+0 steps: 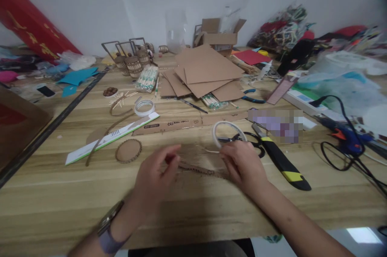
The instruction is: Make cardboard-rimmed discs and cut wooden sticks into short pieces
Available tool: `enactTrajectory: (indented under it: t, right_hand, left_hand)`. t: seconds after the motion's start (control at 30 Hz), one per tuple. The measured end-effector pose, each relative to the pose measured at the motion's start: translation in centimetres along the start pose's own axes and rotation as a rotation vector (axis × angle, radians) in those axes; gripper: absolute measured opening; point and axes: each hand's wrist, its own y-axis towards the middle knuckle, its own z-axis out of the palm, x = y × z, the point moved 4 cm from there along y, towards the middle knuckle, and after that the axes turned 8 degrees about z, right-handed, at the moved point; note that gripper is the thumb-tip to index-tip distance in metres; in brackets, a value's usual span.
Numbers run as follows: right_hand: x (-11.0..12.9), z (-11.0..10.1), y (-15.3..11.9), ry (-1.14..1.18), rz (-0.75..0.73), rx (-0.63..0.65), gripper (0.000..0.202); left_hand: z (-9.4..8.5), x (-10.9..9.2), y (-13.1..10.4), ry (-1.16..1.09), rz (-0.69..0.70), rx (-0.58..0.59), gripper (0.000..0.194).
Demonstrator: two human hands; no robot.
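A narrow corrugated cardboard strip (199, 169) lies between my hands, low over the table. My right hand (245, 165) is closed, with its fingertips pinched at the strip's right end. A thin pale stick-like piece (211, 151) pokes out beside those fingers. My left hand (157, 174), smeared by motion, is at the strip's left end, thumb and forefinger apart; its other fingers are hidden. Left of it rests a round cardboard disc (128, 151) with a ridged edge. Just beyond my right hand are a white tape ring (215, 132) and black-handled scissors (260, 144).
A black-and-yellow utility knife (284, 164) lies to the right, with a blue glue gun (347, 140) and its cord farther out. Cardboard sheets (211, 65) are stacked at the back. A white-green strip (111, 139) and a tape roll (144, 108) lie left.
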Motion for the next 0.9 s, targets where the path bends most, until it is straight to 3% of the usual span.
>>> enactTrajectory:
  t: [0.03, 0.17, 0.23, 0.33, 0.47, 0.57, 0.7, 0.9]
  right_hand:
    - [-0.3, -0.2, 0.1, -0.005, 0.017, -0.028, 0.018]
    - [-1.0, -1.9, 0.7, 0.026, 0.068, -0.155, 0.009]
    - [-1.0, -2.9, 1.2, 0.037, 0.1, -0.142, 0.008]
    - [-0.9, -4.6, 2.1, 0.128, 0.199, 0.023, 0.01]
    - [-1.1, -5.4, 2.9, 0.375, 0.484, 0.469, 0.023]
    - [-0.6, -4.2, 3.3, 0.576, 0.626, 0.771, 0.031]
    - [0.3, -0.1, 3.3, 0.674, 0.651, 1.054, 0.032]
    - [0.5, 5.7, 2.6, 0.647, 0.734, 1.123, 0.027]
  left_hand:
    - [0.1, 0.8, 0.1, 0.043, 0.024, 0.021, 0.022]
    - [2.0, 3.1, 0.2, 0.203, 0.283, 0.307, 0.022]
    - [2.8, 3.9, 0.0, 0.243, 0.3, 0.419, 0.024]
    - [3.2, 4.1, -0.5, 0.244, 0.26, 0.48, 0.027]
    - [3.3, 3.8, -1.5, 0.184, 0.226, 0.502, 0.027]
    - [3.4, 4.0, -2.0, 0.125, 0.17, 0.486, 0.027]
    - [3.3, 4.3, -2.1, 0.056, 0.083, 0.47, 0.027]
    - [3.0, 4.2, -2.4, 0.044, -0.048, 0.44, 0.038]
